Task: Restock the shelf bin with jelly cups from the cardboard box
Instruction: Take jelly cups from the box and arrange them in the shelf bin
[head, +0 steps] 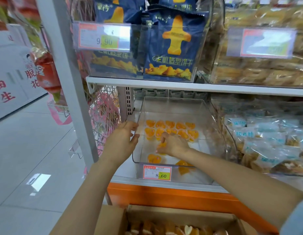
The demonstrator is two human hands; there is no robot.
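Observation:
A clear plastic shelf bin point(206, 116) stands on the lower shelf with several orange heart-shaped jelly cups point(171, 128) in rows at its back and a few loose ones near its front. My left hand point(121, 139) holds the bin's left wall, thumb and fingers on either side of the edge. My right hand point(172, 144) is inside the bin, fingers curled over a jelly cup point(161, 145) on the bin floor. An open cardboard box point(181, 223) with more jelly cups sits below, at the bottom of the view.
A price tag reading 8.60 point(157, 172) hangs on the bin's front. Blue cracker bags point(167, 48) fill the bin above. Packaged pastries point(269, 143) lie in the bin to the right. Grey tiled floor point(28, 158) runs along the left, past a white upright post point(69, 82).

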